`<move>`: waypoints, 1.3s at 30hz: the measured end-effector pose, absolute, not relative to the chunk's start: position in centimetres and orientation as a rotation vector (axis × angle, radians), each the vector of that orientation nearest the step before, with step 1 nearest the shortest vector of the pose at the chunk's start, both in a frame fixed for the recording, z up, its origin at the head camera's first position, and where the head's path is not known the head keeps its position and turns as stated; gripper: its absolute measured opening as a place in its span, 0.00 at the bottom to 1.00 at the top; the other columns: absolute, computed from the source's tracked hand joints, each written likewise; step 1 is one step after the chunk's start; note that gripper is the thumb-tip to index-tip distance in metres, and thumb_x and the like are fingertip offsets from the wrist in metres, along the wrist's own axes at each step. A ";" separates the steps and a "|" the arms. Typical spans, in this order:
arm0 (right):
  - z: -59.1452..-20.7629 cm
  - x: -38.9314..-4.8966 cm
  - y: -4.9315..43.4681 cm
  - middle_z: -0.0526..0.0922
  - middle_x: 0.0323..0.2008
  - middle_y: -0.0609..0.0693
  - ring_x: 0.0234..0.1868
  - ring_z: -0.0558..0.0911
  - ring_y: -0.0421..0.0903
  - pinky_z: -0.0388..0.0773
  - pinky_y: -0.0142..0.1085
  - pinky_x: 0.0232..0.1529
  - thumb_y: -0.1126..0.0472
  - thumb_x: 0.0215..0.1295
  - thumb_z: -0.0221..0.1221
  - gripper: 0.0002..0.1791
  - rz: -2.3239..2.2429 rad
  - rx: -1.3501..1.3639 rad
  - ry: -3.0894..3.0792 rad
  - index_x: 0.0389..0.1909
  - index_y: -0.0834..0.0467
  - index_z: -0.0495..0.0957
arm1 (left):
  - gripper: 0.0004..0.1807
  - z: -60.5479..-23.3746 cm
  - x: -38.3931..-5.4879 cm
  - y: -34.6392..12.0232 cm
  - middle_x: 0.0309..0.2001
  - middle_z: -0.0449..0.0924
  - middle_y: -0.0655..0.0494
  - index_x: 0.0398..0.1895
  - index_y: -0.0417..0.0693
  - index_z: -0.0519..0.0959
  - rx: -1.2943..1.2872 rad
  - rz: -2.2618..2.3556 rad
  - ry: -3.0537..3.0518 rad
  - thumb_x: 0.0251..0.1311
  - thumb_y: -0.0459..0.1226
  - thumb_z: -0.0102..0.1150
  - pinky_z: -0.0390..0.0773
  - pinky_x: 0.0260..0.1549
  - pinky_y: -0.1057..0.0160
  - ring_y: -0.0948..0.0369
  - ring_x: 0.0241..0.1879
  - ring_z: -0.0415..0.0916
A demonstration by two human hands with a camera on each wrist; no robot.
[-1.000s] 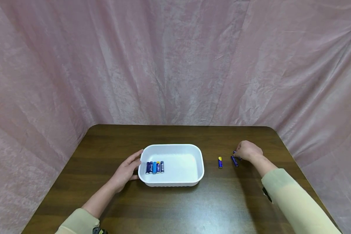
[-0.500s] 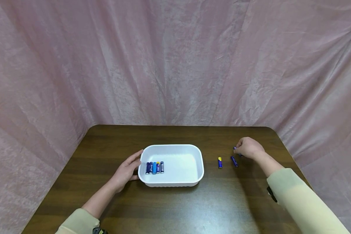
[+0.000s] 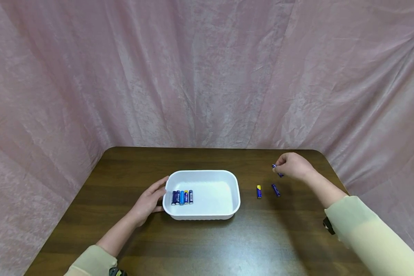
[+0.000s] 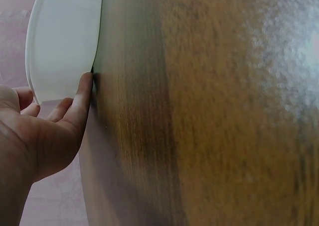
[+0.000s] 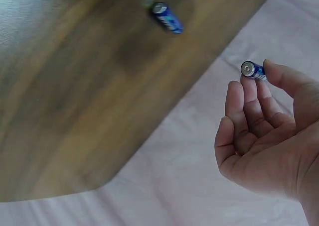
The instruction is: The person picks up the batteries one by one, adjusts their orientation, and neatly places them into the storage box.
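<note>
A blue battery (image 5: 253, 70) is pinched between the thumb and fingertips of my right hand (image 3: 294, 165), held above the table's right side. Below that hand a dark blue battery (image 3: 276, 190) lies slanted on the wood. To its left is a blue and yellow battery (image 3: 259, 191). My left hand (image 3: 147, 203) rests against the left end of a white plastic tray (image 3: 214, 216), fingers spread and fairly straight along its outer wall; in the left wrist view its fingertips touch the tray. Several batteries (image 3: 181, 197) lie side by side in the tray's left part.
The brown wooden table (image 3: 200, 249) has rounded far corners. A pink velvet curtain (image 3: 207, 76) hangs right behind its far edge and down both sides.
My right hand has lifted the blue battery off the table and moved it up and toward the far edge. The left hand and the tray have stayed in place.
</note>
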State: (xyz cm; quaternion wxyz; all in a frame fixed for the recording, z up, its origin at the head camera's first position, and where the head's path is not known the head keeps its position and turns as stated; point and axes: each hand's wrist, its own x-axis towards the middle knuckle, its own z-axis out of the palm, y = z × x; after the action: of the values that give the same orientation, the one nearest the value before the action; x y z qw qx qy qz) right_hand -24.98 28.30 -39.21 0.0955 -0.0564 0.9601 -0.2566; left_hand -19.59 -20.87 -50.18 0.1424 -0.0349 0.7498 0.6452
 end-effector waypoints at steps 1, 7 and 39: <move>-38.9 -24.9 28.1 0.84 0.37 0.51 0.41 0.79 0.52 0.76 0.47 0.40 0.53 0.67 0.65 0.13 -0.762 -0.179 2.850 0.41 0.60 0.82 | 0.28 -50.2 -19.6 -20.9 0.74 0.63 0.42 0.79 0.63 0.61 -0.104 1.865 2.163 0.79 0.42 0.47 0.84 0.47 0.50 0.45 0.64 0.72; -37.2 -24.7 26.8 0.85 0.37 0.49 0.42 0.80 0.51 0.76 0.45 0.40 0.51 0.67 0.65 0.14 -0.762 -0.216 2.850 0.43 0.58 0.83 | 0.28 -50.0 -19.7 -20.8 0.75 0.62 0.41 0.80 0.61 0.61 -0.092 1.873 2.157 0.79 0.42 0.48 0.84 0.48 0.50 0.45 0.65 0.71; -34.9 -24.7 17.7 0.84 0.36 0.49 0.42 0.79 0.49 0.77 0.43 0.42 0.53 0.67 0.67 0.12 -1.034 -0.371 2.694 0.43 0.57 0.83 | 0.29 -49.9 -20.0 -20.6 0.74 0.62 0.41 0.80 0.61 0.60 -0.072 1.886 2.147 0.79 0.43 0.48 0.84 0.48 0.49 0.43 0.65 0.70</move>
State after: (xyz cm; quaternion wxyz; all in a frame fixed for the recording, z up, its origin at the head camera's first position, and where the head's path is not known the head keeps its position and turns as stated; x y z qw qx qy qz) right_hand -24.71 17.71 -34.87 0.1158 -0.1267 0.9198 -0.3530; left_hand -20.05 -20.65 -49.94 0.1408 -0.0250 0.7436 0.6532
